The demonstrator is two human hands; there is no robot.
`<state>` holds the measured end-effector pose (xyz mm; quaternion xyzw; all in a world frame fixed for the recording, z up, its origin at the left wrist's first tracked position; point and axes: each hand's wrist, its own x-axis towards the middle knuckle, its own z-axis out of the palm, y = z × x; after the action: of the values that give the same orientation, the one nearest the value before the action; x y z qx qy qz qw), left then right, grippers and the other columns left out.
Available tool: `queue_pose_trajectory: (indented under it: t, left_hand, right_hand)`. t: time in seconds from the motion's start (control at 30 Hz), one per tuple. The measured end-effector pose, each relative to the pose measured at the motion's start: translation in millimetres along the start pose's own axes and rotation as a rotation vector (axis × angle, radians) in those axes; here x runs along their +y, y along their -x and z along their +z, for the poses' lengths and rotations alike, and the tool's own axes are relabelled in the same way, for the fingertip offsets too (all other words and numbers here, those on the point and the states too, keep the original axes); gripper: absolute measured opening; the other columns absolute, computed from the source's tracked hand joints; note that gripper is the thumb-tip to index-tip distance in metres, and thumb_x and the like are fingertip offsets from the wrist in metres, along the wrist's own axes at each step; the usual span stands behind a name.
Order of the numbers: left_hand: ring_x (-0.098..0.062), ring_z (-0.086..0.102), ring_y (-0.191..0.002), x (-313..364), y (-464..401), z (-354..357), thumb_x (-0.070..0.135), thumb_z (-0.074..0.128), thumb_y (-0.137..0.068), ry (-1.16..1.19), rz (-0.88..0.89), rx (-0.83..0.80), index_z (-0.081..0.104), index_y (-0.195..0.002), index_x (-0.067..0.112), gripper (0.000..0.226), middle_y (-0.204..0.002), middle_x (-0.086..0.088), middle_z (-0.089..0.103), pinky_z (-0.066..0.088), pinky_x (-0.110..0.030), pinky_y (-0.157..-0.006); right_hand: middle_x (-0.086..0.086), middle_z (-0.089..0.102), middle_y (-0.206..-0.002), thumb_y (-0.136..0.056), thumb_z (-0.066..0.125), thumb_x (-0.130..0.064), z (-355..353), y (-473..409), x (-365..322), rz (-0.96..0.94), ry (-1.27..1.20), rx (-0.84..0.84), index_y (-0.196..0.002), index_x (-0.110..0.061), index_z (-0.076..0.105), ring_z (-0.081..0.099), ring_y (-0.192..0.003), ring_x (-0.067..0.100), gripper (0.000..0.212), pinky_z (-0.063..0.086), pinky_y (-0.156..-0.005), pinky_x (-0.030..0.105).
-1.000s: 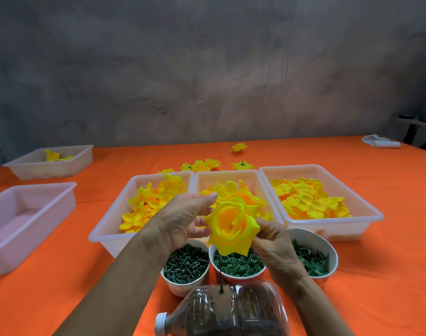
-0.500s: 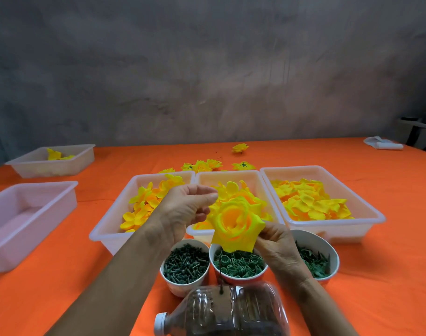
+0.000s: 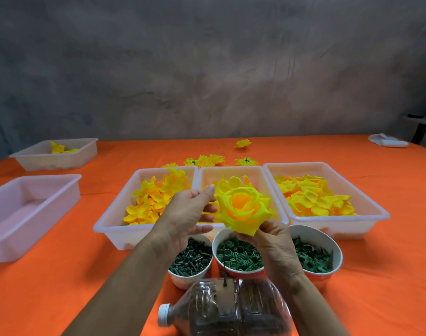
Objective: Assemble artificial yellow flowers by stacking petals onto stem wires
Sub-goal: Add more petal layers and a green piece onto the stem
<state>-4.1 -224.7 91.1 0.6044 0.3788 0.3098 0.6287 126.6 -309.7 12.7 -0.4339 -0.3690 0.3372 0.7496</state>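
Since a second before, the yellow flower point(image 3: 243, 209) had tilted to face more upward, and the left hand point(image 3: 185, 214) had drawn slightly off its petals. Right hand point(image 3: 271, 235) pinched the flower from beneath, above the middle cup point(image 3: 238, 258). Left grip loosely open, fingertips near the flower's left edge, holding nothing. Three petal trays point(image 3: 328, 221) crowded close behind; open orange bench point(image 3: 389, 275) lay to the right.
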Motion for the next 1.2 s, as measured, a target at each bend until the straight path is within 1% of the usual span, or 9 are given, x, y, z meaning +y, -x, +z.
queue_pose_trajectory:
  t: [0.13, 0.3, 0.43, 0.57, 0.67, 0.77, 0.87, 1.03, 1.2]
  left_hand:
    - [-0.014, 0.066, -0.055, -6, 8, -1, 0.024, 0.060, -0.090, 0.045, -0.200, -0.228, 0.063, -0.092, 0.006, 0.019, -0.066, -0.004, 0.068, 0.053, -0.024, -0.049]
    - [-0.013, 0.060, -0.046, -4, 8, 0, 0.004, 0.068, -0.081, 0.139, -0.196, -0.145, 0.059, -0.087, 0.005, 0.011, -0.061, -0.006, 0.063, 0.053, -0.024, -0.044]
    - [-0.012, 0.060, -0.048, -6, 9, 1, 0.008, 0.070, -0.079, 0.092, -0.140, -0.110, 0.059, -0.075, 0.007, 0.012, -0.061, -0.005, 0.063, 0.053, -0.024, -0.045]
    - [-0.016, 0.061, -0.050, -6, 13, 5, 0.011, 0.063, -0.087, 0.152, -0.123, -0.083, 0.057, -0.088, 0.002, 0.011, -0.081, -0.016, 0.059, 0.054, -0.025, -0.044]
    - [-0.019, 0.064, -0.048, -7, 17, 9, 0.018, 0.054, -0.094, 0.291, -0.153, -0.063, 0.057, -0.089, 0.001, 0.019, -0.072, -0.014, 0.061, 0.054, -0.028, -0.044]
    - [-0.018, 0.061, -0.047, -12, 25, 12, 0.026, 0.058, -0.092, 0.284, -0.192, -0.037, 0.055, -0.087, 0.003, 0.024, -0.073, -0.012, 0.060, 0.053, -0.028, -0.042]
    - [-0.014, 0.060, -0.046, -17, 30, 14, 0.019, 0.066, -0.085, 0.257, -0.205, -0.085, 0.059, -0.082, 0.004, 0.016, -0.060, -0.007, 0.064, 0.053, -0.025, -0.044]
    - [-0.011, 0.058, -0.042, -18, 26, 14, 0.009, 0.067, -0.083, 0.255, -0.137, -0.008, 0.056, -0.078, 0.007, 0.013, -0.053, -0.004, 0.062, 0.052, -0.023, -0.043]
    - [-0.015, 0.062, -0.057, -26, 34, 18, 0.023, 0.074, -0.073, 0.227, -0.183, -0.070, 0.063, -0.094, 0.005, 0.029, -0.080, -0.010, 0.068, 0.050, -0.024, -0.044]
  right_hand:
    - [0.015, 0.074, -0.092, -0.068, 0.074, -0.020, -3, -1, -2, 0.000, 0.010, 0.012, -0.091, -0.011, 0.077, 0.069, -0.086, 0.025, 0.025, 0.058, -0.075, 0.032]
    - [0.012, 0.074, -0.088, -0.076, 0.069, -0.002, -2, 3, -4, -0.045, 0.074, -0.021, -0.086, -0.012, 0.077, 0.069, -0.080, 0.019, 0.016, 0.054, -0.069, 0.024]
    - [0.011, 0.075, -0.085, -0.077, 0.068, -0.001, -2, 5, -6, -0.041, 0.067, -0.013, -0.082, -0.013, 0.077, 0.069, -0.078, 0.018, 0.017, 0.055, -0.068, 0.024]
    - [0.007, 0.075, -0.084, -0.069, 0.071, -0.016, -1, 7, -5, -0.018, 0.072, -0.017, -0.080, -0.020, 0.078, 0.070, -0.079, 0.016, 0.013, 0.056, -0.068, 0.024]
    - [0.009, 0.075, -0.085, -0.069, 0.072, -0.018, -2, 5, -2, -0.023, 0.048, 0.023, -0.083, -0.017, 0.078, 0.070, -0.080, 0.018, 0.016, 0.055, -0.067, 0.024]
    - [0.008, 0.075, -0.085, -0.068, 0.072, -0.019, -3, 2, -1, -0.040, 0.017, 0.076, -0.087, -0.014, 0.077, 0.071, -0.079, 0.019, 0.020, 0.056, -0.067, 0.026]
    - [0.009, 0.075, -0.088, -0.071, 0.071, -0.016, -4, 1, 1, -0.074, 0.042, 0.075, -0.089, -0.012, 0.076, 0.070, -0.082, 0.020, 0.019, 0.058, -0.073, 0.031]
    - [0.009, 0.075, -0.081, -0.073, 0.070, -0.011, -3, 4, 3, -0.102, 0.082, 0.074, -0.089, -0.007, 0.074, 0.068, -0.074, 0.015, 0.017, 0.054, -0.065, 0.022]
    - [0.010, 0.075, -0.084, -0.074, 0.070, -0.008, -3, 4, 3, -0.100, 0.032, 0.094, -0.088, -0.007, 0.074, 0.069, -0.077, 0.016, 0.014, 0.055, -0.068, 0.023]
